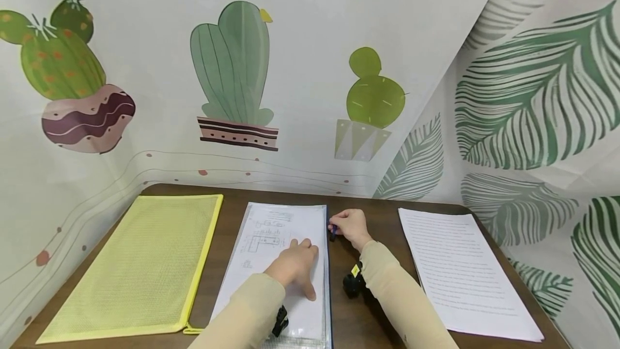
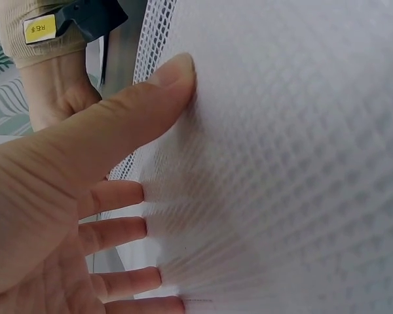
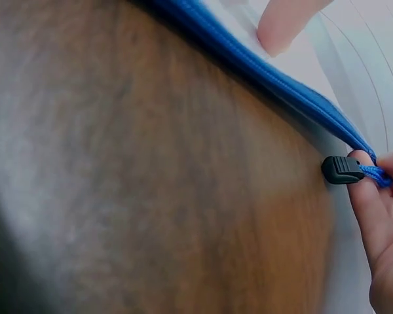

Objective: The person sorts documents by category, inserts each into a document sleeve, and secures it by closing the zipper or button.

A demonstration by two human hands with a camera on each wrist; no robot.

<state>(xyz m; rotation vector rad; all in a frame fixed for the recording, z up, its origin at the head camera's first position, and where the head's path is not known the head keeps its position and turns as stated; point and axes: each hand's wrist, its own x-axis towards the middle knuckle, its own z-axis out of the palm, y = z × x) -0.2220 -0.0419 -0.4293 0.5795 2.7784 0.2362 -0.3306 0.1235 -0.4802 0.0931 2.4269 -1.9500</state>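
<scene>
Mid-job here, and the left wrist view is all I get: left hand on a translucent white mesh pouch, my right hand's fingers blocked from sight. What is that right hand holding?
Observer: The right hand pinches a short blue cord with a black ridged plastic tab.

Operator: Where along the pouch is that?

Observer: By the head view, near the far end of its right edge.

Operator: Anything lying to the left of it?

Observer: Yes, a flat yellow mesh pouch with a yellow border, apart from the white one.
</scene>
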